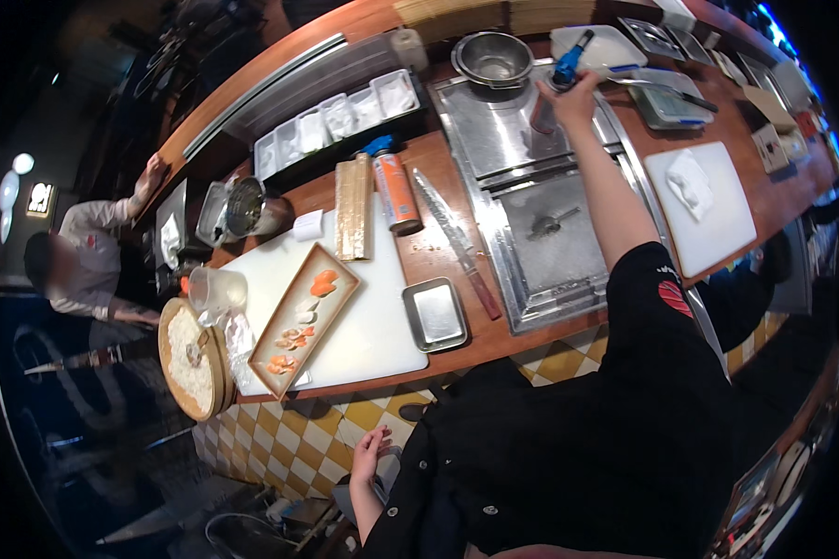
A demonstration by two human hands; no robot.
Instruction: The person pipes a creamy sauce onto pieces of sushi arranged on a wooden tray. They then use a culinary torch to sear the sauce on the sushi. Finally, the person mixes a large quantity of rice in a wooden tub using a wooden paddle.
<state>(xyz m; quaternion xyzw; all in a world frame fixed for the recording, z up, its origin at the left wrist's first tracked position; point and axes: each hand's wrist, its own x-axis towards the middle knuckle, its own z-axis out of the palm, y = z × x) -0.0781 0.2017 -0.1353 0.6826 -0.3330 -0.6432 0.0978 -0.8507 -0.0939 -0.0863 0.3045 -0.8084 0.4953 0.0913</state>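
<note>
My right hand (575, 96) is closed around a blue-headed gas torch (567, 64) above the steel counter section; a canister shows below its fingers. Low beside my body hangs my left hand (371, 446), empty, its fingers loosely curled. On a white cutting board (384, 314), a rectangular brown-rimmed plate (335, 297) bears several pieces of sushi (324, 283). A rolled bamboo mat (354, 209) lies across the board's far edge. Next to it are an orange canister with a blue torch head (394, 192) and a knife with a reddish handle (481, 290). A small steel tray (435, 314) overlaps the board's right edge.
A wooden tub of rice (190, 363) stands left, near a co-worker (91, 251). Ingredient containers (337, 117) line the back. A spoon (554, 222) rests in the sunken steel section. Farther right are a second board (730, 209) with a cloth (689, 185) and another knife (671, 92).
</note>
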